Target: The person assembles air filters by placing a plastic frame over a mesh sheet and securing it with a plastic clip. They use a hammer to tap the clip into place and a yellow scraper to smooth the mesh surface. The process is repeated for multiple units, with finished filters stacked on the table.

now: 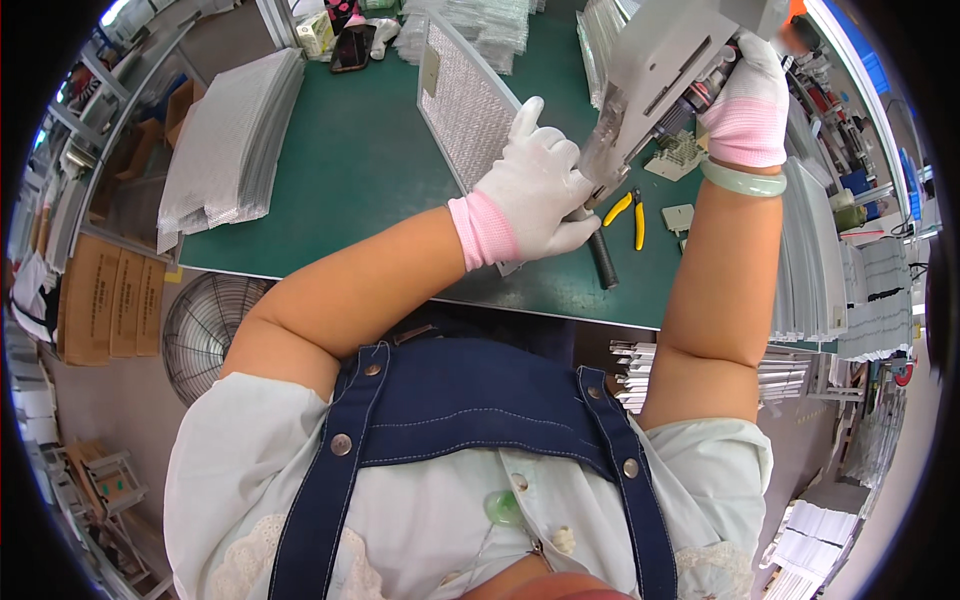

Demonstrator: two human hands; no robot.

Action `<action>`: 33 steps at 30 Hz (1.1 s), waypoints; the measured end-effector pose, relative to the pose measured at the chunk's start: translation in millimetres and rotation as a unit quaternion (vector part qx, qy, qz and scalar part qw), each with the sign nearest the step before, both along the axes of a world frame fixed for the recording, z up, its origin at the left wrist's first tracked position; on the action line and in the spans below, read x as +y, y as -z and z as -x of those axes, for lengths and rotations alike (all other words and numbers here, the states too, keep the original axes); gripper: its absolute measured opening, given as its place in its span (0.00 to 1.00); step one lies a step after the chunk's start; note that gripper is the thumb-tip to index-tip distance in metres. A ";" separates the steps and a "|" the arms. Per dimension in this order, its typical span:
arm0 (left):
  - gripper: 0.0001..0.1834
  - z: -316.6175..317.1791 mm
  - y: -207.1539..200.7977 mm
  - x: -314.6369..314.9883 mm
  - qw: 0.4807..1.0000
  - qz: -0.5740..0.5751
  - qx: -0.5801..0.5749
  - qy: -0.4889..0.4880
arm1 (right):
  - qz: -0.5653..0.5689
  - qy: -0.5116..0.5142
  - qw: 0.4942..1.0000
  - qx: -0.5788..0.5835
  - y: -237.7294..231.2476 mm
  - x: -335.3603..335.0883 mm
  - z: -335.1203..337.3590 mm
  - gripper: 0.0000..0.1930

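Observation:
My left hand (540, 185), in a white glove with a pink cuff, lies over a metal-framed mesh panel (465, 100). Its fingers are bent round the panel's edge, one of them sticking up. Close to those fingertips is the lower tip of a grey bench machine (660, 90). My right hand (750, 100), gloved the same way, is closed against the machine's right side; what its fingers grip there is hidden. A dark round handle (603, 260) juts toward me from below my left hand. Yellow-handled pliers (630, 218) lie just right of it.
Stacked mesh panels (235, 140) stand at the green table's (350, 160) left edge. More clear-wrapped panels (470, 30) are at the back. Small pale parts (677, 155) lie under the machine. A phone (352, 47) rests at the back left; a floor fan (210, 330) stands below the table.

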State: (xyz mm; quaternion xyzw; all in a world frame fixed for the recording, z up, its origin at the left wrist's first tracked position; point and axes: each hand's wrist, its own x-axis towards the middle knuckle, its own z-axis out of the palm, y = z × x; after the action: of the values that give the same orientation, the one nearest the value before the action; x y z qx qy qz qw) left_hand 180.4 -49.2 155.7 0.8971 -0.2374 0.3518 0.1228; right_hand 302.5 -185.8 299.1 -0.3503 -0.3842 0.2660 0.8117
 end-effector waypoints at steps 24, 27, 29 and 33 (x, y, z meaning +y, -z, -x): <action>0.22 12.1 -5.8 1.6 0.997 0.044 0.064 0.024 | -0.069 0.218 0.960 -0.162 -11.1 3.2 61.8 0.14; 0.22 9.9 -8.3 -0.8 0.996 0.004 0.091 0.005 | -0.082 0.273 0.943 -0.173 -10.2 4.8 57.1 0.12; 0.23 17.0 -14.5 -6.5 0.989 -0.057 0.133 0.010 | -0.088 0.237 0.952 -0.173 -12.7 -14.7 69.1 0.10; 0.24 28.1 -20.8 -19.3 0.911 -0.244 0.318 0.099 | -0.010 0.466 0.878 -0.110 -19.9 -56.5 24.8 0.11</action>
State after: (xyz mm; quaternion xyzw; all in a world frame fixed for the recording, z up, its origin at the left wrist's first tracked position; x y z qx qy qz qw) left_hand 152.3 -68.5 176.5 0.9355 -0.3515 -0.0348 0.0032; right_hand 277.7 -242.3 319.0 -0.5079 -0.2655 -0.1868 0.7979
